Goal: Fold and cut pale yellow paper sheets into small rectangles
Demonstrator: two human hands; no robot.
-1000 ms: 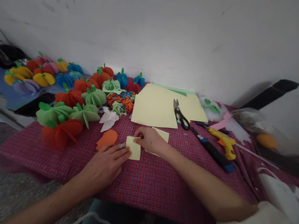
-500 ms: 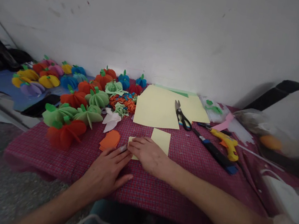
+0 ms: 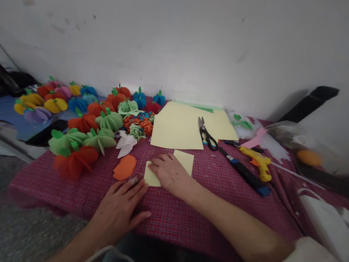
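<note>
On the checked cloth, a small pale yellow paper lies flat.
Right hand presses it, hiding its right part; left hand rests spread just below.

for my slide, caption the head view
Right hand presses small pale yellow paper piece on checked red cloth.

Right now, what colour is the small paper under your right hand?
Pale yellow: the small paper under the right hand, in the head view.

The left hand has slid back toward the near worktop edge, uncovering more of the small yellow paper; the right hand now covers its right part.
</note>
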